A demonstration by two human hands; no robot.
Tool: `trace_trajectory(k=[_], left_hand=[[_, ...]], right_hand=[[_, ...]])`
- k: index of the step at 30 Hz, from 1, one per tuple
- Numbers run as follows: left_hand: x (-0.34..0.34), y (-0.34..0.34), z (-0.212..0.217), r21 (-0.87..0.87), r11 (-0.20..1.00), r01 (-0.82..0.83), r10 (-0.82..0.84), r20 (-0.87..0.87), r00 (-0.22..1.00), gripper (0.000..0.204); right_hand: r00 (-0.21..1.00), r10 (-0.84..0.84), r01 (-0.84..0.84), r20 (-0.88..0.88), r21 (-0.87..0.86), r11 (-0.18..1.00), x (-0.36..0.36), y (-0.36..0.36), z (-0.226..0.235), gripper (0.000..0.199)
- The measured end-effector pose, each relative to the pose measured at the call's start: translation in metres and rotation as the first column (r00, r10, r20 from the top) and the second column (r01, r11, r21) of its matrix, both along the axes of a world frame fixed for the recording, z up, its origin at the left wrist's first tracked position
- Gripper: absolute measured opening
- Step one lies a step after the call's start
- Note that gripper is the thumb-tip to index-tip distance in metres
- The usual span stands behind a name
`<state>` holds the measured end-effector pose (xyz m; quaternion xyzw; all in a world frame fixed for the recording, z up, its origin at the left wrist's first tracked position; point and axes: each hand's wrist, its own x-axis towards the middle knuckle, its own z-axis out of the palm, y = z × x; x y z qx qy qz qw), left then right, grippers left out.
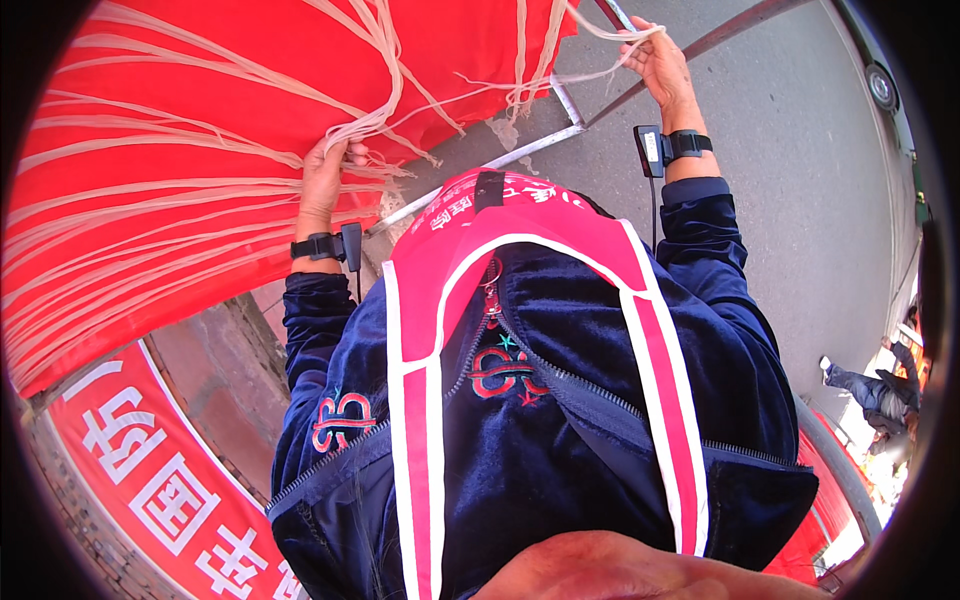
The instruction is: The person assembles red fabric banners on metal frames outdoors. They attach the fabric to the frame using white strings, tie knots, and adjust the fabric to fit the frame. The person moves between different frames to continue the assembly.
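Observation:
A bundle of long, pale, soft strands (394, 92) lies over a red cloth (470, 50) at the upper left. My left hand (325, 170) is closed around part of the bundle near the cloth's front edge. At the upper right, my right hand (660, 72) pinches a loop of the same strands beyond the cloth, above the pavement. Between the two hands a thin strand stretches, with loose ends hanging at the cloth's edge. Many more strands (150, 215) lie in rows across the cloth. What they are made of I cannot tell.
A metal frame (515, 152) runs under the cloth's near edge. Below left, a red banner (130, 480) with white lettering lies beside brick paving (215, 385). Grey pavement (790, 180) spreads to the right, with a vehicle wheel (881, 88) and another person (885, 397) at the far right.

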<state>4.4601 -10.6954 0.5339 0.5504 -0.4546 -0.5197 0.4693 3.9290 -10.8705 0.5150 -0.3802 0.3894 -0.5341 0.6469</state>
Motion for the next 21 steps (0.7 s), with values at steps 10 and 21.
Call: trace_trajectory(k=[10, 21], left_hand=[[-0.018, 0.000, -0.002, 0.017, 0.997, 0.071, -0.072, 0.026, 0.997, 0.025], [-0.010, -0.002, -0.003, -0.010, 1.000, -0.023, 0.024, 0.036, 0.999, 0.024]], right_hand=[[0.952, 0.212, -0.244, -0.218, -0.129, 0.961, 0.046, 0.030, 0.000, 0.041], [1.000, -0.026, 0.027, 0.008, -0.040, 0.999, 0.005, 0.021, -0.032, 0.035]])
